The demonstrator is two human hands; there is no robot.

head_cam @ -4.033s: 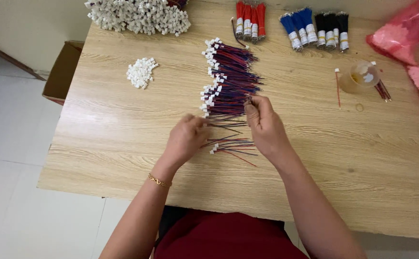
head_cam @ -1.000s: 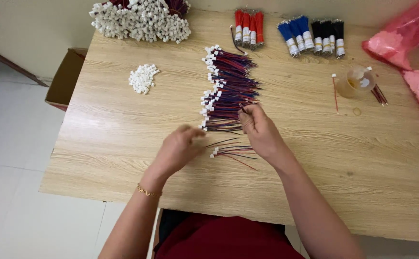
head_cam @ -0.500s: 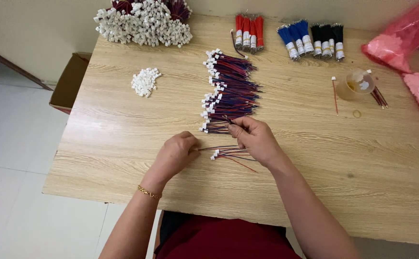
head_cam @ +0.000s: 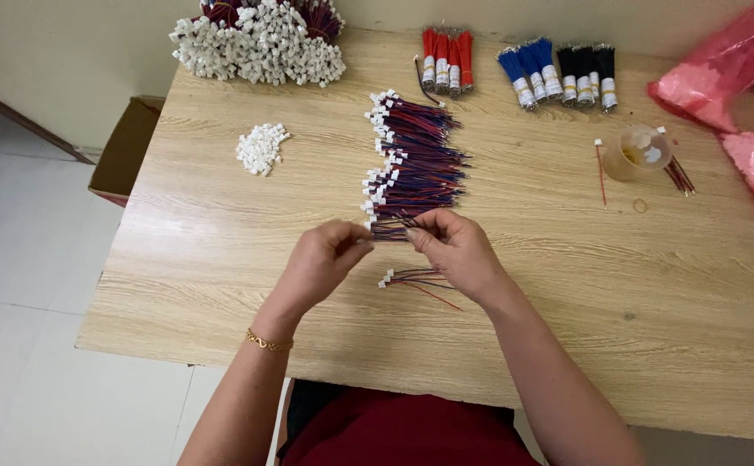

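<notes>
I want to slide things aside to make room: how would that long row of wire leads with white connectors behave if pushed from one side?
The row of wire leads would probably not move as one piece: it is many thin loose strands, so it would likely fan out and tangle. Each lead looks light and floppy; those by the right hand lie bent. The small white connectors would likely scatter.

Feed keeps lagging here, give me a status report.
Left hand and right hand pinch one wire lead together. Finished row just beyond. Small loose bunch beneath right hand.
</notes>
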